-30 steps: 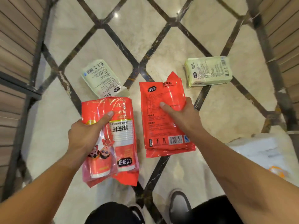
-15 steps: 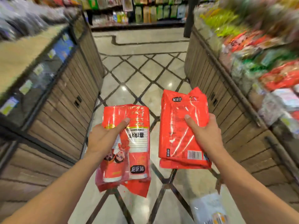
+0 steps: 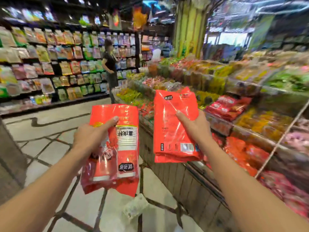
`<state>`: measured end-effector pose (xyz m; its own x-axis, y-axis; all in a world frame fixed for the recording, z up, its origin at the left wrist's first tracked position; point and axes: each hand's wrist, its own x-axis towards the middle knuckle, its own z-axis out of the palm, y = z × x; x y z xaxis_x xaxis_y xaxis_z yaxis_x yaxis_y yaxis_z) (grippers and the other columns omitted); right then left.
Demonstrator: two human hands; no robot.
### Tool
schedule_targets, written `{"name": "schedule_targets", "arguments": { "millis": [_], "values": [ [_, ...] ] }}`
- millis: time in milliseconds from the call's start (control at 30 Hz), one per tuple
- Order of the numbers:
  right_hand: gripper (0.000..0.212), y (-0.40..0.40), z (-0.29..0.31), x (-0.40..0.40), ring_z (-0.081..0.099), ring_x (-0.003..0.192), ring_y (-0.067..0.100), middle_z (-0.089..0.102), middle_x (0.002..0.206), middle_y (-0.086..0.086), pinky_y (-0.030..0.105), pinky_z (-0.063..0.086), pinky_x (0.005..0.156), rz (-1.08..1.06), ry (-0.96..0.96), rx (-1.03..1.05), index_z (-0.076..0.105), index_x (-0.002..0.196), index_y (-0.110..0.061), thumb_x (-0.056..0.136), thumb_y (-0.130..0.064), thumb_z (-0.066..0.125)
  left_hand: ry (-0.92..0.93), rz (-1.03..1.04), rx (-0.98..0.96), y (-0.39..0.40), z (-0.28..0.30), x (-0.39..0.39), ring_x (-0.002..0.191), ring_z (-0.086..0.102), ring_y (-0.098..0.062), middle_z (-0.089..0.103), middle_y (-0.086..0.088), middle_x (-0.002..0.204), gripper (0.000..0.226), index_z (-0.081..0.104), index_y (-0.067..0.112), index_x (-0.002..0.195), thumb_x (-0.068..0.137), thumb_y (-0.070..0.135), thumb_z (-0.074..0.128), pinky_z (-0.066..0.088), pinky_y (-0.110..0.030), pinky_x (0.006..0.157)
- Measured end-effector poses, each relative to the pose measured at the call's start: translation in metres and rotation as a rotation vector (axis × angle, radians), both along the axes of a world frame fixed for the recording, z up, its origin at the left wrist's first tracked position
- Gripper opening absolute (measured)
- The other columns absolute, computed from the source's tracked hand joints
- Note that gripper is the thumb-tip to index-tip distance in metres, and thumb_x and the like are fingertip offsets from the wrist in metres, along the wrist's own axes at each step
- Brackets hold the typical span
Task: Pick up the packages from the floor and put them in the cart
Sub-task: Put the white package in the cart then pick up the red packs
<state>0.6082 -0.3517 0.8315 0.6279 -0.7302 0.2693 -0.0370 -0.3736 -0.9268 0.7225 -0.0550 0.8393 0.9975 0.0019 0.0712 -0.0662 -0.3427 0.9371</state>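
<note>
My left hand (image 3: 93, 136) grips a red package of paper cups (image 3: 120, 148) by its left edge, held upright in front of me. My right hand (image 3: 192, 126) holds a second red package (image 3: 168, 131), its barcoded back facing me, a little higher and to the right. A pale green package (image 3: 135, 206) lies on the floor below, between my arms. No cart shows in the head view.
A wood-panelled display counter (image 3: 192, 181) heaped with bagged snacks runs along my right. Shelves of hanging packets (image 3: 50, 64) line the far left wall. A person in dark clothes (image 3: 110, 67) stands in the aisle ahead. Tiled floor (image 3: 50, 148) lies to the left.
I have straightened up from the floor with both red packages; the view has swung from the tiles up to the aisle and shelves. My grips are unchanged.
</note>
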Motion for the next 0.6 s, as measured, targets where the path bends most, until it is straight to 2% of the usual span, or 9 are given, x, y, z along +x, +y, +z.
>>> {"name": "schedule_targets", "arguments": {
  "millis": [100,233,300,400,467,500,600],
  "values": [
    [0.065,-0.011,0.010,-0.072,0.067,0.113,0.020,0.070,0.114,-0.005,0.039,0.052,0.100,-0.144,0.008,-0.028,0.060,0.125,-0.023,0.078,-0.061,0.081,-0.022,-0.167,-0.008,-0.034,0.008,-0.021,0.078,0.074,-0.028,0.078,-0.004,0.077,0.075,0.079,0.016,0.080,0.050,0.084,0.079,0.060,-0.043,0.081],
    [0.055,-0.011,0.011,-0.184,0.064,0.103,0.017,0.065,0.103,-0.009,0.032,0.047,0.089,-0.341,0.055,-0.047,0.056,0.117,-0.029,0.079,-0.061,0.080,-0.061,-0.421,0.002,-0.084,0.007,-0.061,0.085,0.074,-0.028,0.079,-0.001,0.082,0.075,0.081,0.022,0.082,0.047,0.089,0.077,0.059,-0.047,0.085],
    [0.061,-0.005,0.007,-0.244,0.065,0.103,0.019,0.067,0.107,-0.008,0.033,0.048,0.089,-0.446,0.085,-0.029,0.056,0.120,-0.030,0.076,-0.066,0.079,-0.079,-0.552,0.015,-0.109,0.008,-0.097,0.085,0.071,-0.027,0.075,0.003,0.078,0.062,0.078,0.023,0.076,0.055,0.081,0.080,0.056,-0.044,0.082],
    [0.082,0.009,0.004,-0.336,0.068,0.113,0.024,0.073,0.119,-0.004,0.044,0.052,0.102,-0.630,0.096,-0.008,0.060,0.123,-0.030,0.060,-0.081,0.071,-0.043,-0.742,0.015,-0.148,0.005,-0.159,0.082,0.073,-0.029,0.076,-0.001,0.077,0.057,0.078,0.018,0.078,0.059,0.071,0.086,0.057,-0.042,0.077],
    [0.085,0.019,0.004,-0.397,0.069,0.113,0.023,0.073,0.119,-0.003,0.046,0.053,0.103,-0.752,0.092,0.008,0.061,0.125,-0.030,0.058,-0.082,0.072,-0.065,-0.880,0.009,-0.173,0.006,-0.207,0.079,0.070,-0.028,0.074,-0.005,0.077,0.048,0.075,0.015,0.075,0.068,0.062,0.085,0.049,-0.038,0.069],
    [0.083,0.027,0.007,-0.428,0.069,0.112,0.023,0.074,0.119,-0.002,0.045,0.053,0.102,-0.815,0.089,0.020,0.061,0.125,-0.029,0.060,-0.079,0.074,-0.076,-0.941,0.020,-0.185,0.007,-0.234,0.078,0.067,-0.027,0.074,-0.007,0.079,0.045,0.073,0.016,0.073,0.071,0.060,0.084,0.046,-0.039,0.069],
    [0.072,0.045,0.010,-0.518,0.070,0.109,0.022,0.074,0.115,-0.002,0.044,0.054,0.101,-0.993,0.063,0.043,0.061,0.120,-0.026,0.068,-0.072,0.080,-0.068,-1.105,0.028,-0.221,0.006,-0.312,0.086,0.068,-0.026,0.074,-0.008,0.087,0.050,0.071,0.018,0.069,0.066,0.066,0.085,0.054,-0.044,0.083]
  ]
}}
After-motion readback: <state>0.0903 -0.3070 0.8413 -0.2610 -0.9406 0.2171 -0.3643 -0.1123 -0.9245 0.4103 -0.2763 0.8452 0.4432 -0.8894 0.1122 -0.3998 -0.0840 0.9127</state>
